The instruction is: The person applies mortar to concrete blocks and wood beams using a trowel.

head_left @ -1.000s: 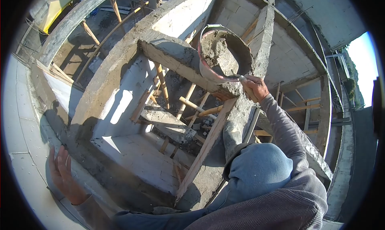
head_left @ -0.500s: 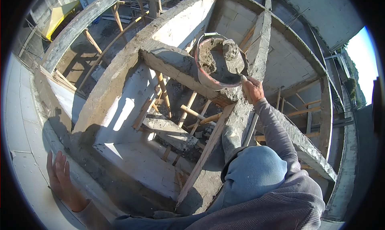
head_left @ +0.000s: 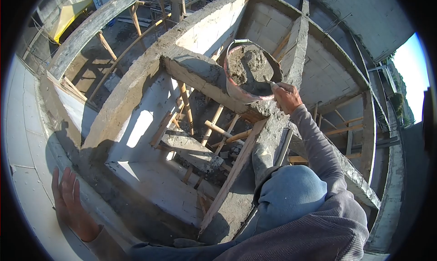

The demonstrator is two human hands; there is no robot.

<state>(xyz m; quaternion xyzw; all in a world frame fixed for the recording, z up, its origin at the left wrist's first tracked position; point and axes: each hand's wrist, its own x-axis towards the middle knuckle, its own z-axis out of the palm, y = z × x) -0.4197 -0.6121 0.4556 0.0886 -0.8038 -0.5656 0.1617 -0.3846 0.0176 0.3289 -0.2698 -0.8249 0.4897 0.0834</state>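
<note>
My right hand [head_left: 288, 98] is wrapped round the handle of a trowel [head_left: 261, 75], whose blade lies inside a bucket [head_left: 231, 84] with a lump of mortar [head_left: 255, 60] on it. More grey mortar clings to the bucket's inner wall. The bucket stands upright where the concrete beams meet, its wire handle resting at the far rim. At the lower left, my left hand [head_left: 73, 206] holds nothing; its fingers are stretched out over the pale panel surface [head_left: 34, 183].
Concrete-topped walls [head_left: 123, 97] enclose deep open bays with wooden props [head_left: 185, 108] below. A rough concrete slab piece [head_left: 193, 149] lies down in the nearest bay. My bent knee [head_left: 291, 190] and boot [head_left: 262, 158] are on the narrow beam. A yellow sheet [head_left: 68, 22] hangs far left.
The trowel blade has dropped lower into the bucket and tilted, with mortar now heaped on it. My right hand has shifted slightly. The left hand stays almost still.
</note>
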